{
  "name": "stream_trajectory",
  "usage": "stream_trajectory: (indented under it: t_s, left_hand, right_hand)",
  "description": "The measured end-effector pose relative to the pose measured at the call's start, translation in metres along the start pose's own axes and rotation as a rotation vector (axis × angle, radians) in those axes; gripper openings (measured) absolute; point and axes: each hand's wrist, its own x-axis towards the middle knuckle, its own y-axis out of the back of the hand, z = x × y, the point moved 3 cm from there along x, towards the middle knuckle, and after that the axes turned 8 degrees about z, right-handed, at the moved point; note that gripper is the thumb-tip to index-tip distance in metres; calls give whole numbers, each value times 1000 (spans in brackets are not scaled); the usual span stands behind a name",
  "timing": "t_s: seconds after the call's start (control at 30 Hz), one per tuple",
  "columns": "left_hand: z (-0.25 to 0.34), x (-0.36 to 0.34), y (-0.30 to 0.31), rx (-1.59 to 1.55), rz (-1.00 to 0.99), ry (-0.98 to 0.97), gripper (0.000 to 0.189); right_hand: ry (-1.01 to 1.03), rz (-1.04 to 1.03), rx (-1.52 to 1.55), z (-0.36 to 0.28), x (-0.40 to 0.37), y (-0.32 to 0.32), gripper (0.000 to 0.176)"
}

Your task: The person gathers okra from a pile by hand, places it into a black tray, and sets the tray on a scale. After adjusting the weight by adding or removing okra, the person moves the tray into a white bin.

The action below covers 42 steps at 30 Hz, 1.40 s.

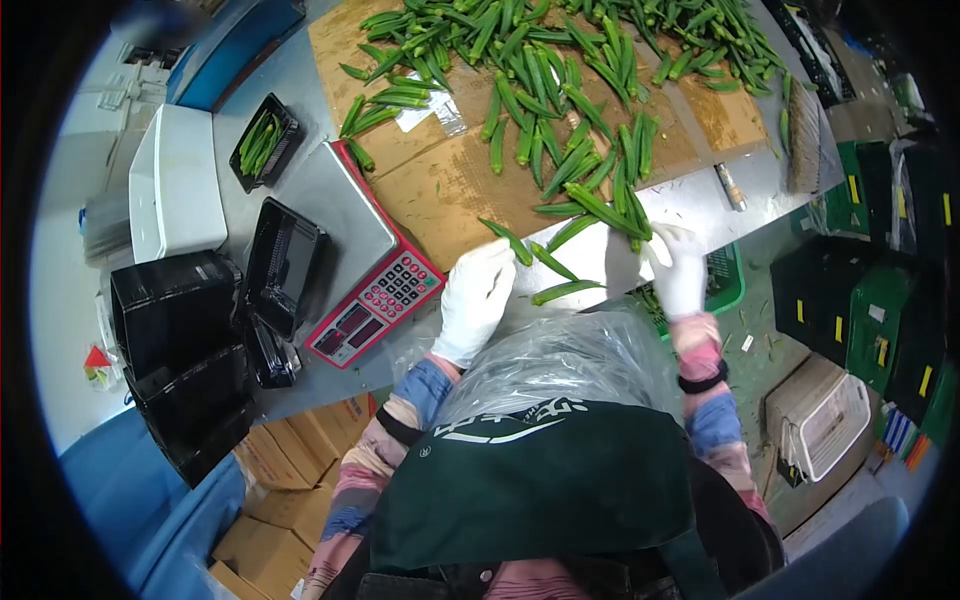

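My left hand [476,306], in a white glove, is at the near edge of the work surface. Its fingers are bent together at the stem end of an okra pod [506,241]. In a white glove too, my right hand [677,272] is beside the near ends of several okra pods [630,205]; its thumb and fingers look apart, with no pod visible in them. Between my hands, loose okra pods [566,291] lie on the bare metal. A large heap of okra [540,60] covers the cardboard [420,200] farther back.
A red scale [372,300] stands left, with black trays [285,265] on and beside it. One tray [266,143] holds okra. A white bin [180,180] is at far left. Right are a green basket [735,280], a brush [803,140] and stacked crates [830,300].
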Motion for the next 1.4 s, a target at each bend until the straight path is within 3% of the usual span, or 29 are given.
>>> stream_trajectory:
  t_s: [0.1,0.17,0.23,0.33,0.4,0.47,0.57,0.63,0.7,0.9,0.93,1.0,1.03,1.07,1.1,1.17,1.2,1.23,1.27,1.3,1.4]
  left_hand:
    - [-5,23,-18,157,18,-184,31]
    - [-17,31,-33,313,-46,-285,35]
    - [-32,35,-43,462,-192,-320,35]
    - [-18,41,-30,427,-390,-61,31]
    - [-23,28,-25,230,-278,67,31]
    - [-35,19,-21,-9,-170,87,32]
    - [-49,-3,-26,-677,-299,866,37]
    - [-44,-6,-24,-921,-301,957,40]
    - [-30,-5,-25,-1171,-292,1024,39]
    - [-8,5,-32,-1243,-320,927,41]
    - [-10,5,-29,-1244,-289,936,41]
    - [-17,5,-21,-1249,-226,958,42]
    - [-21,5,-17,-1224,-195,960,42]
    - [-27,4,-12,-1198,-161,964,43]
    - [-31,4,-8,-1169,-131,968,43]
    - [-30,7,-4,-1080,-94,994,43]
    - [-34,5,-5,-1060,-85,1001,41]
    - [-37,5,-6,-1041,-77,1006,40]
    - [-40,5,-9,-1024,-113,995,39]
    - [-43,4,-12,-1006,-148,986,38]
    - [-35,3,-16,-971,-170,988,35]
  right_hand:
    - [58,76,16,-10,9,-61,49]
    - [70,-49,-44,-8,18,-80,50]
    - [-262,-157,378,-2,19,-83,47]
    - [-598,-346,1070,10,17,-68,43]
    - [-707,-396,1525,8,10,-49,38]
    - [-784,-405,1655,7,4,-34,39]
    - [-858,-443,1825,8,-3,-31,41]
    - [-857,-467,1904,10,-7,-36,44]
    - [-881,-461,1896,6,-10,-39,43]
    - [-850,-417,1808,15,-21,-10,41]
    - [-886,-312,1615,36,-32,3,41]
    - [-866,-293,1205,78,-50,41,39]
    - [-877,-289,789,102,-56,56,37]
    - [-537,-124,241,165,-87,46,34]
    - [-400,-27,-246,164,-89,57,33]
    - [-544,7,276,103,-63,52,28]
    - [-547,-85,420,63,-50,41,24]
    - [-405,-136,426,38,-51,21,21]
    - [-106,-197,434,10,-45,3,23]
    - [8,-318,445,-3,-55,-32,29]
    - [399,-350,80,-40,-66,-85,35]
